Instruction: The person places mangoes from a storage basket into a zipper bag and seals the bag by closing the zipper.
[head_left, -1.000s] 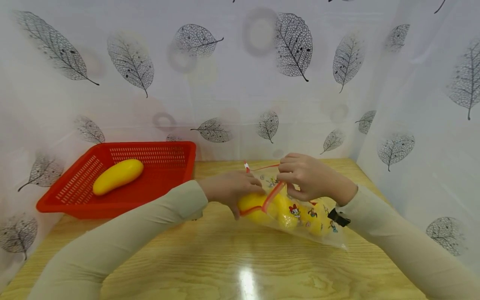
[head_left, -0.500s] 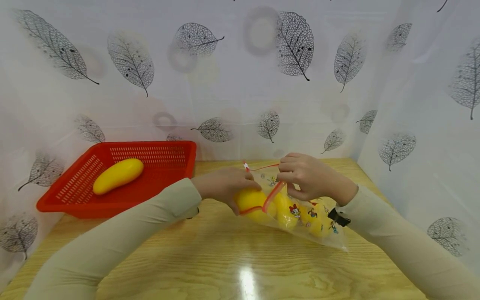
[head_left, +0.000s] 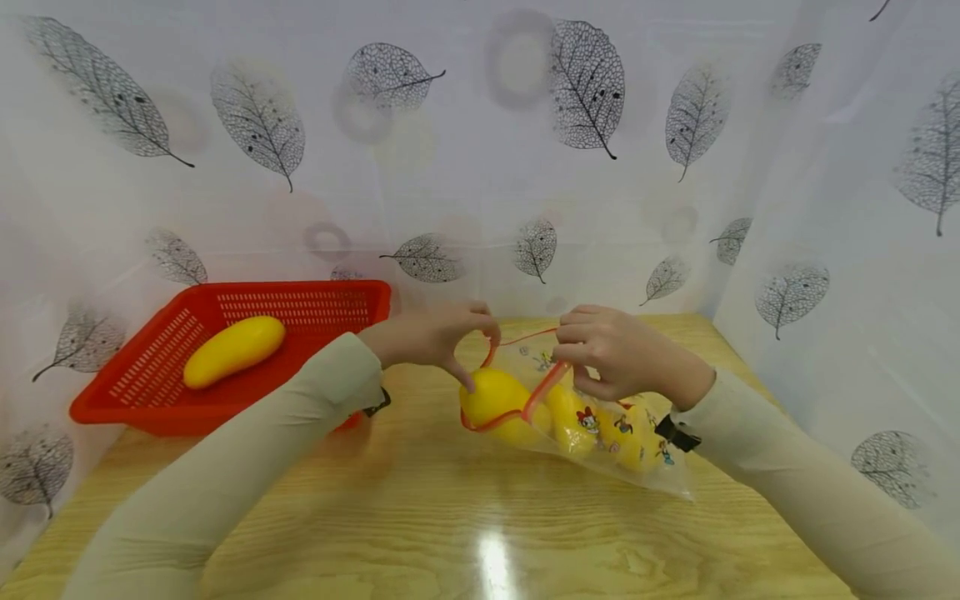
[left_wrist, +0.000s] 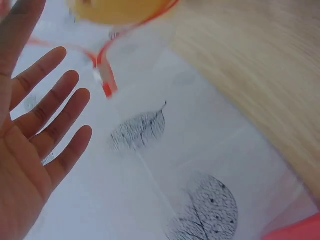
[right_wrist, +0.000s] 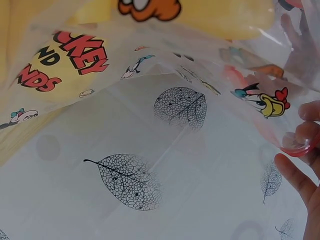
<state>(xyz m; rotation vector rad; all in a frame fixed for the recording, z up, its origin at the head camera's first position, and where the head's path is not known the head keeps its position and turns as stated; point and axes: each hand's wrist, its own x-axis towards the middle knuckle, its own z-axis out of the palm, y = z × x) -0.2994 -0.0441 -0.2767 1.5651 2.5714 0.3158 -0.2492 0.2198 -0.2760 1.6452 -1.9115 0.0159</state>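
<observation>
Left hand [head_left: 431,337], now wide, apparently leaves a yellow oval fruit [head_left: 497,397] in a clear plastic bag [head_left: 588,420]. Right hand [head_left: 618,356] pinches its red rim [head_left: 546,392].

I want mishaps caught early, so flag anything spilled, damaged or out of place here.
Nothing stands out. The clear bag, pinched by the right hand, lies on its side with a yellow fruit in its open mouth. Nothing looks spilled, and I see no damage.
</observation>
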